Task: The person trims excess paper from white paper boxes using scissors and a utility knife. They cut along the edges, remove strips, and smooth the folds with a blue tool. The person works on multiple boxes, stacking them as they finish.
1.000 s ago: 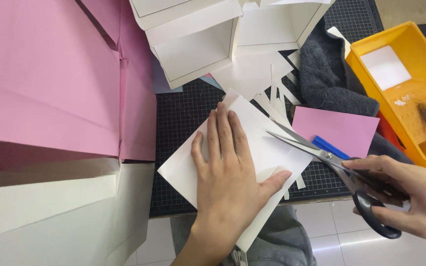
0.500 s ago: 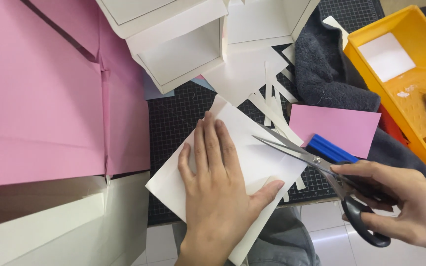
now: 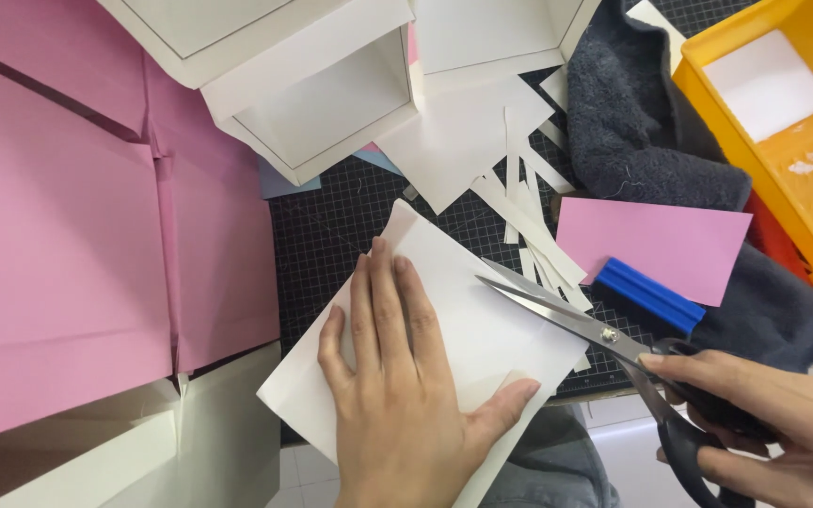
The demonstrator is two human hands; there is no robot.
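Observation:
My left hand [image 3: 406,386] lies flat, fingers spread, on a folded white paper sheet [image 3: 454,310] that rests on a black gridded cutting mat [image 3: 331,226]. My right hand [image 3: 773,423] grips the black handles of a pair of scissors [image 3: 576,320]. The steel blades are slightly apart and point left over the sheet's right side, close to my left thumb. Several thin white paper strips [image 3: 529,207] lie on the mat just beyond the blades.
Large pink paper sheets [image 3: 96,216] cover the left. White open boxes [image 3: 322,85] stand at the top. A dark grey cloth [image 3: 642,122], a pink card [image 3: 661,245], a blue ridged tool [image 3: 651,296] and a yellow tray [image 3: 802,141] sit at the right.
The view has shifted, so everything sits lower and more to the right. The scissors have edged further over the white sheet while my left hand keeps pressing it flat.

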